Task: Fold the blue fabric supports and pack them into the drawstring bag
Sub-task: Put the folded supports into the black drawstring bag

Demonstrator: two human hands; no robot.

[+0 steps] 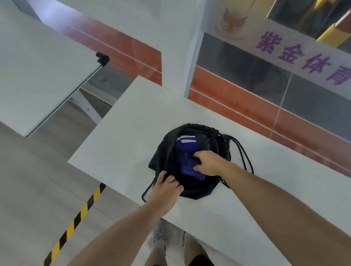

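A black drawstring bag (197, 189) lies open on the white table (130, 134), its cords (244, 156) trailing to the right. Inside it sit folded blue fabric supports (186, 151) with white bands at their far end. My right hand (209, 163) is inside the bag's mouth, fingers closed on the nearer blue support. My left hand (166, 186) grips the bag's near-left rim and holds it open.
A second white table (27, 79) stands to the left across a gap. Black-and-yellow tape (74, 221) runs along the floor below the table's left edge. A wall with an orange band and a glass panel rises behind the table. My legs and shoes show below the near edge.
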